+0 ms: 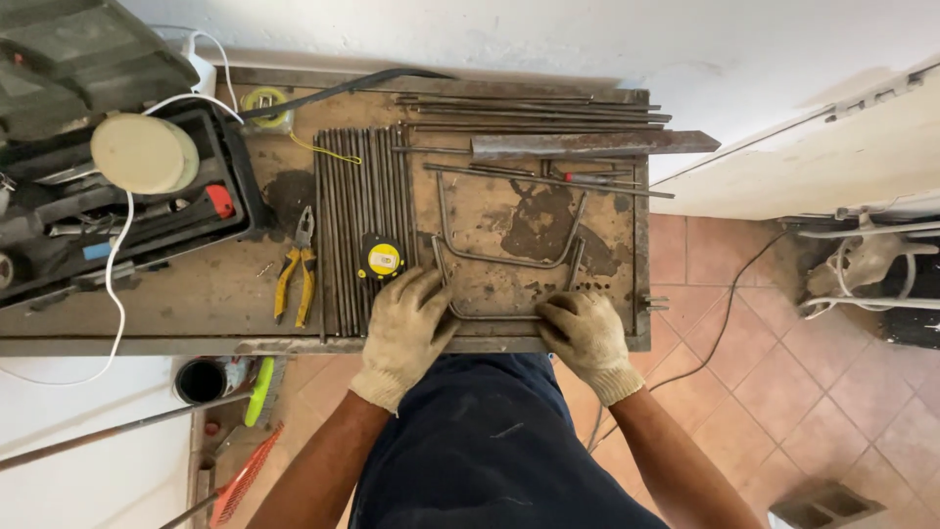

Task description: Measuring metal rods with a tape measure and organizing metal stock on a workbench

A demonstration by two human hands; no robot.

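I look straight down on the counter [196, 304], and both gloved hands sit at its near edge, at six o'clock in my view. My left hand [406, 328] is clenched around the left corner of a bent steel rod [494, 316], a U-shaped stirrup lying flat on the wood; my right hand [586, 333] grasps the opposite corner, so the piece spans between the two. A second bent rod [509, 263] lies just beyond it, toward twelve o'clock, apart from my hands. At nine o'clock from my left hand lies a bundle of straight rods [357, 216], with a yellow tape measure [383, 259] resting on it and yellow-handled pliers [297, 269] farther left. Long bars and a flat steel strip [587, 144] lie along the far edge, and an open toolbox [117, 196] stands at ten o'clock. I judge the step in hand to be the shaping or truing of this stirrup. The next move, I think, calls for steady, even pressure from both hands, keeping the rod flat against the counter so the legs stay parallel.
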